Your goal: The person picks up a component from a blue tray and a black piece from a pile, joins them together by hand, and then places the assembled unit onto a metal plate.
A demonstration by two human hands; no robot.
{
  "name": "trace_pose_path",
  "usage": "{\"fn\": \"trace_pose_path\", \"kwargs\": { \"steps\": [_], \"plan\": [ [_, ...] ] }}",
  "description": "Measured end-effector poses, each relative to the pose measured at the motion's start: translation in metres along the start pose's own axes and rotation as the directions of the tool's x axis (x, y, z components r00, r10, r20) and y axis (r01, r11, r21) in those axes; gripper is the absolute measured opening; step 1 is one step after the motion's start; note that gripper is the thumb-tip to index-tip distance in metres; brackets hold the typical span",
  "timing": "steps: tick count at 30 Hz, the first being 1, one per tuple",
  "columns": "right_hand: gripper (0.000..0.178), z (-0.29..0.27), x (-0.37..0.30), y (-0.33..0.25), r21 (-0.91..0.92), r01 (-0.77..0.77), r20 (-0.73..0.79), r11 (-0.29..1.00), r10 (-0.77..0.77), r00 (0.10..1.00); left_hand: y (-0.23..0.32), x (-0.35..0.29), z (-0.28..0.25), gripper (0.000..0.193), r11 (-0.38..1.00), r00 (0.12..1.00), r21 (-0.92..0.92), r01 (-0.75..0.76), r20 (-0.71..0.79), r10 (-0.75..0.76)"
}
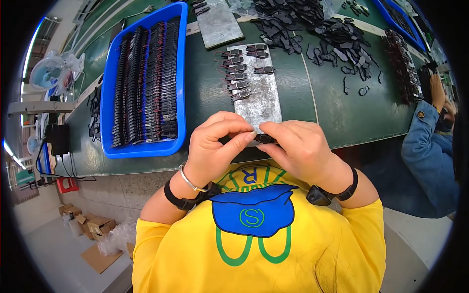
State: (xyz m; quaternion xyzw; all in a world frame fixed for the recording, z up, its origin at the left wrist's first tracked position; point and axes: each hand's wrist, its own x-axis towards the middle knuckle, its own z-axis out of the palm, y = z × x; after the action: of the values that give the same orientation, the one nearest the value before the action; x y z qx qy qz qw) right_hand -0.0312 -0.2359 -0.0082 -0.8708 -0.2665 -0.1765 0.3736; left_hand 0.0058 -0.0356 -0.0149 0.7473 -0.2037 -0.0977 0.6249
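Observation:
My right hand (302,149) pinches a small black part (264,138) between thumb and fingers, just above the near end of a grey metal plate (264,105). Beside it, my left hand (217,139) is closed in a pinch, its thumb and fingertip meeting close to the black part. Whatever lies between those fingertips is too small to make out. On the far half of the plate sit several small black speaker-like parts (238,76) with thin red and black wires, mostly along its left edge.
Left of the plate stands a blue tray (180,97) packed with rows of wired black parts. A second metal plate (217,27) lies farther back. Loose black pieces (342,44) are heaped at the back right. A co-worker's denim sleeve (422,146) is at the right edge.

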Motion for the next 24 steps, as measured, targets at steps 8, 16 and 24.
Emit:
{"fn": "trace_pose_path", "kwargs": {
  "steps": [8, 16, 24],
  "plan": [
    [0.034, 0.0026, -0.0014, 0.0040, 0.053, -0.017, -0.005, 0.998, 0.018, 1.000, 0.0049, 0.0030, -0.0006, 0.017, 0.907, 0.949, 0.282, -0.312, 0.136, 0.284],
    [0.027, 0.0039, -0.0027, 0.0068, 0.093, 0.051, -0.061, 0.994, -0.045, 0.997, -0.0009, 0.0055, -0.0056, 0.023, 0.799, 0.862, 0.326, -0.505, 0.222, 0.455],
    [0.028, 0.0019, -0.0038, 0.0070, 0.063, 0.147, -0.097, 0.987, -0.141, 0.985, -0.0037, -0.0037, -0.0049, 0.017, 0.969, 0.973, 0.100, -0.227, 0.073, 0.221]
  ]
}}
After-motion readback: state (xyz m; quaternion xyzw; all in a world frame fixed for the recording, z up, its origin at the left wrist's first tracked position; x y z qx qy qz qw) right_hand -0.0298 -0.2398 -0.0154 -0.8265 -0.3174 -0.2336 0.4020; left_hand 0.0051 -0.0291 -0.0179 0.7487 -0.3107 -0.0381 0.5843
